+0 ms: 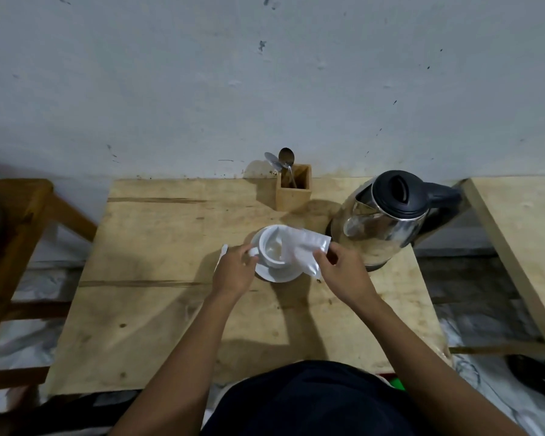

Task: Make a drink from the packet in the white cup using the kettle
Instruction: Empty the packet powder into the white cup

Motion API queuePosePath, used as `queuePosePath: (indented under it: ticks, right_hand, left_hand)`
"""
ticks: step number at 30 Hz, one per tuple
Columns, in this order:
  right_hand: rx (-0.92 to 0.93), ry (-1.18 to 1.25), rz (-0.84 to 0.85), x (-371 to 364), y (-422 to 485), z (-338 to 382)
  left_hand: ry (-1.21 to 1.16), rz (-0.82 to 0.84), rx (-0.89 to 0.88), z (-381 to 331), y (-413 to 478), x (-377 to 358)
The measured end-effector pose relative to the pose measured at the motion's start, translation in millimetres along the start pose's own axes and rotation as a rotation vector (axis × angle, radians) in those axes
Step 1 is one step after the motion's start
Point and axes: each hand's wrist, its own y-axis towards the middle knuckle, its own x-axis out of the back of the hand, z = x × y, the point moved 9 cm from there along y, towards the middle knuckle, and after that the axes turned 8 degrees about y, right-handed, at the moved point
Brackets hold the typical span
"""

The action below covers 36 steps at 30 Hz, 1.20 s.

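One packet point(302, 251), white and limp, is tilted mouth-down over the cup point(272, 247), pinched at its lower corner by the right hand point(340, 272). It looks nearly weightless and floppy, probably slick film, so a pinch at the sealed end seems the sound hold; squeezing the middle would likely choke the flow. The left hand point(233, 272) is closed on the cup's handle, steadying it, and also seems to hold a thin white strip point(223, 251), perhaps the torn-off top.

The cup stands on a saucer point(277, 273) near the table's point(170, 309) middle. It is ceramic, so stiff, breakable and smooth. Something pale lies inside; whether it is powder I cannot tell.

The kettle point(387, 215), steel with a black lid shut, sits just right of the cup; its fill is hidden. It would be heavy if full, best taken by the black handle. Behind, a wooden box point(294, 190) holds two spoons point(286, 158).
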Motion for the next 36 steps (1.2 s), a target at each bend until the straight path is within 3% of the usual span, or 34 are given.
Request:
queuePosePath:
  ticks: [16, 21, 28, 36]
  right_hand:
    - [0.210, -0.588, 0.208, -16.4, 49.0, 58.0]
    - [0.283, -0.614, 0.256, -17.5, 57.4, 66.9]
    - [0.356, -0.652, 0.282, -20.3, 62.5, 80.9]
    - [0.257, -0.564, 0.275, -10.4, 61.4, 59.9]
  left_hand:
    - [-0.007, 0.054, -0.001, -5.9, 11.8, 4.7]
    - [-0.051, 0.012, -0.081, -36.8, 26.8, 22.3]
    - [0.104, 0.060, -0.189, -61.8, 41.7, 15.8]
    - [0.036, -0.052, -0.184, -56.4, 35.7, 22.0]
